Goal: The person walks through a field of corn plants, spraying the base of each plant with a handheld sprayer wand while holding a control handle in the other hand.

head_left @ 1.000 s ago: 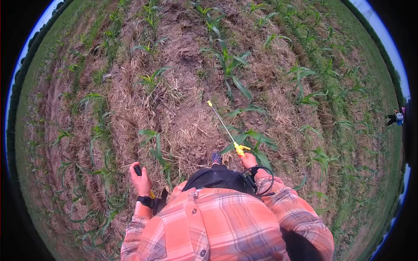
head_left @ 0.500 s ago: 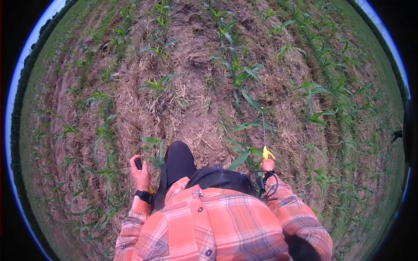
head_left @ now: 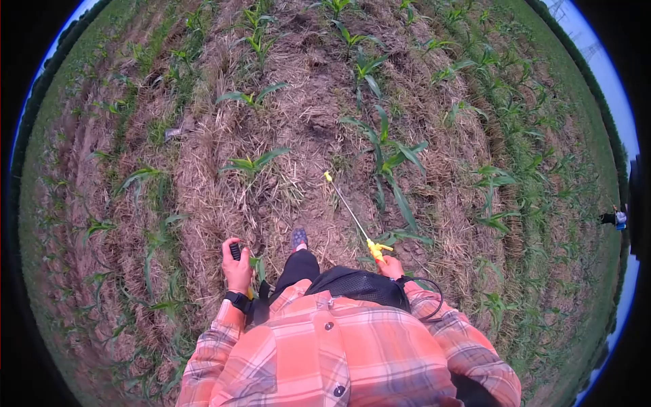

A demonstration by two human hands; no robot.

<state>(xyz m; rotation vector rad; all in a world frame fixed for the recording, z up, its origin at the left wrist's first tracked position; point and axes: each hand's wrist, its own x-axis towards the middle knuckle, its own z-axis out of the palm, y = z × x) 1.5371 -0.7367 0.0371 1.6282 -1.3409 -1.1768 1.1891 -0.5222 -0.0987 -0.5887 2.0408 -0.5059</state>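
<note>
My left hand [head_left: 238, 273] is closed around a black ribbed handle [head_left: 235, 252] at my left side; whatever it is attached to is hidden. A spray wand [head_left: 349, 209] with a thin metal tube is gripped in my right hand [head_left: 391, 267] by its yellow trigger end. The wand slants forward and left, and its yellow nozzle [head_left: 328, 176] hangs over bare soil between two crop rows. A dark hose [head_left: 441, 295] loops beside my right wrist. Close to the nozzle stand a young corn plant [head_left: 252, 164] on the left and a bigger one [head_left: 388, 159] on the right.
Rows of young corn run ahead, with dry straw [head_left: 298, 122] and soil between them. Grass and weeds [head_left: 522, 142] thicken toward the right. My shoe [head_left: 299, 237] is stepping forward. A distant person [head_left: 617, 218] shows at the far right edge.
The wand has swung left, from over the right row to the soil between rows. My left foot has come into sight, and the plants have shifted lower in view.
</note>
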